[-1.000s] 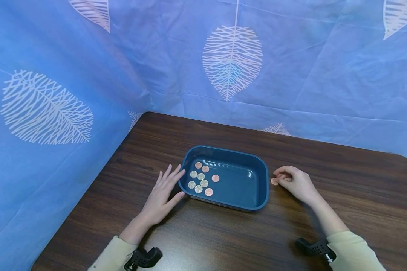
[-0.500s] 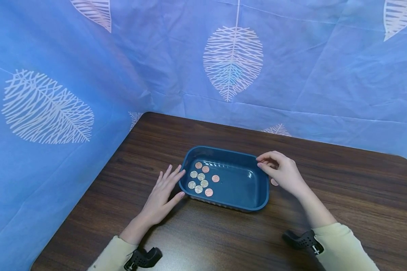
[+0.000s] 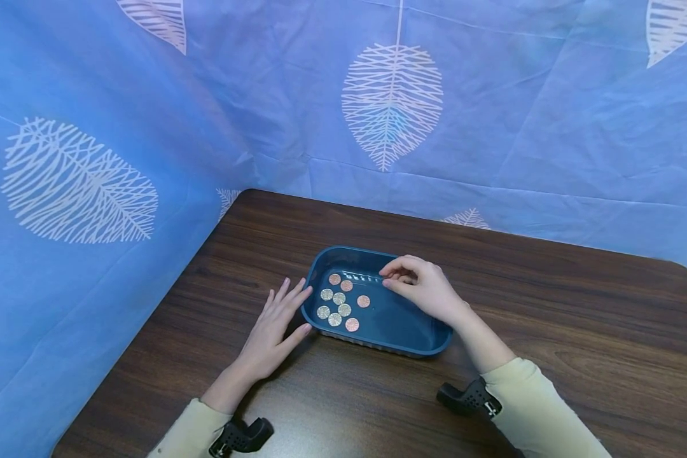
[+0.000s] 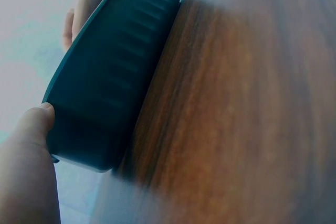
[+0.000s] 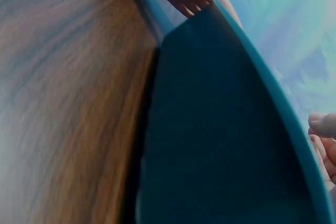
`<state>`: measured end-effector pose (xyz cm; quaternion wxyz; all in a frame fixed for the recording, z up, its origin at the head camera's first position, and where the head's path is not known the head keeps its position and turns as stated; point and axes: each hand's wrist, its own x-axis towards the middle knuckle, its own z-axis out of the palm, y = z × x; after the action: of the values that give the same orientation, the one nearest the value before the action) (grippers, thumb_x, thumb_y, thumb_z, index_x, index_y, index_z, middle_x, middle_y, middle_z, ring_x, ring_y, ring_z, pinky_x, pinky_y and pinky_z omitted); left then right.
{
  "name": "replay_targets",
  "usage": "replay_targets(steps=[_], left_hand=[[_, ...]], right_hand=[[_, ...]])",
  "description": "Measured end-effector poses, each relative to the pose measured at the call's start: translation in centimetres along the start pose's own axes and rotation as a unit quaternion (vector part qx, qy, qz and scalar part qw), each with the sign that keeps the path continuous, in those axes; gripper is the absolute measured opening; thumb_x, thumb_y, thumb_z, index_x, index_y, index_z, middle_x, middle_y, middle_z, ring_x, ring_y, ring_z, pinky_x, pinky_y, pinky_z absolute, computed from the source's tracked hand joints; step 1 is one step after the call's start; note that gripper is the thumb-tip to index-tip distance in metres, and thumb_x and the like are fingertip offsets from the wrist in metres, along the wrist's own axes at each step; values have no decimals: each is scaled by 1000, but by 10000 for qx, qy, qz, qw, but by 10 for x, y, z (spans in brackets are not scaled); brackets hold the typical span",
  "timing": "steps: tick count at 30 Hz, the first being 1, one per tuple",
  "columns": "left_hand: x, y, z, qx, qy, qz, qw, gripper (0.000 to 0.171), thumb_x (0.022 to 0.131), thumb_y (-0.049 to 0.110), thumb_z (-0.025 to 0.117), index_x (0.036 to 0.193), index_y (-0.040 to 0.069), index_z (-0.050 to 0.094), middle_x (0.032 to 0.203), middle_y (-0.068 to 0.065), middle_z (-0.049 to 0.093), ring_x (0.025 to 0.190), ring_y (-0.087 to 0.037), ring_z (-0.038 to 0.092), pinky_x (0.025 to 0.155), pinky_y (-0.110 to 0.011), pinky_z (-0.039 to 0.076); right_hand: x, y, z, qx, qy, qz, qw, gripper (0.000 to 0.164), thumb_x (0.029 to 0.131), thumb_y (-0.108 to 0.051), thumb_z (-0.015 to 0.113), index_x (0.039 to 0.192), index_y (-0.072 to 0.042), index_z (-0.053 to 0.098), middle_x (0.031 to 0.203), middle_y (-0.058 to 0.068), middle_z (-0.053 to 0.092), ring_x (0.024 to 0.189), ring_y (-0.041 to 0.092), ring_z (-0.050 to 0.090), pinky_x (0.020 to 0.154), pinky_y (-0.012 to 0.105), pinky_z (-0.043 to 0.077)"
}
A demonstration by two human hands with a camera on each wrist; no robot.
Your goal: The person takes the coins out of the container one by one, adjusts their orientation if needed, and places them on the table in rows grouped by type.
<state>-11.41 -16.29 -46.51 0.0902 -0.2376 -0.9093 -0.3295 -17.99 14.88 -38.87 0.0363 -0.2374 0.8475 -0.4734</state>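
A blue rectangular tray point(image 3: 403, 346) stands on the table, with several copper-coloured coins point(image 3: 363, 301) and several pale gold coins point(image 3: 334, 319) lying flat in its left half. My left hand point(image 3: 271, 337) rests at the tray's left end, fingers spread and straight, fingertips on the rim. In the left wrist view its thumb point(image 4: 37, 124) touches the rim. My right hand point(image 3: 423, 286) is over the right half of the tray, thumb and forefinger close together, pinching a coin that the fingertips mostly hide. The right wrist view shows its fingers point(image 5: 323, 127) beyond the tray wall point(image 5: 220, 119).
The dark wooden table point(image 3: 578, 305) reaches out on all sides of the tray. A blue cloth with white leaf prints point(image 3: 392, 105) hangs behind the table and along its left side. Black wrist straps point(image 3: 240, 437) sit over both pale sleeves point(image 3: 541, 407).
My right hand has moved left from the table beside the tray, across the rim and over the inside. A copper-coloured coin seen right of the tray is now hidden. My left hand stays put.
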Motion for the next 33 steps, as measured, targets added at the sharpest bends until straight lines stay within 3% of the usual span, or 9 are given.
replay_targets(steps=[5,10,19,33], left_hand=[[0,0,1,12,1,8,10000,58,98,39,50,150,20,32,157,5,19,145,-19,5,112,-58,8],[1,1,1,-17,-16,-35,10000,59,98,40,50,150,21,31,157,7,18,145,-18,4,113,-57,8],[0,1,0,-112,-11,-90,9999,58,98,39,51,150,21,31,157,5,21,145,-21,6,113,-55,7],[0,-1,1,-192,-18,-95,9998,58,98,38,51,150,21,32,157,7,20,145,-19,5,113,-57,8]], right_hand=[[10,1,17,97,-303,-48,9995,17,91,-12,65,107,-6,68,93,0,64,81,15,60,70,30,52],[12,9,30,-236,-615,-59,9978,16,91,-9,65,106,-3,67,93,0,62,80,13,59,70,29,51],[13,13,34,-581,-1041,99,9928,15,90,-10,67,104,-6,68,91,0,62,78,12,57,69,28,51],[17,19,40,-913,-1236,-102,9881,22,88,-5,67,110,-3,67,97,4,60,84,15,57,74,29,52]])
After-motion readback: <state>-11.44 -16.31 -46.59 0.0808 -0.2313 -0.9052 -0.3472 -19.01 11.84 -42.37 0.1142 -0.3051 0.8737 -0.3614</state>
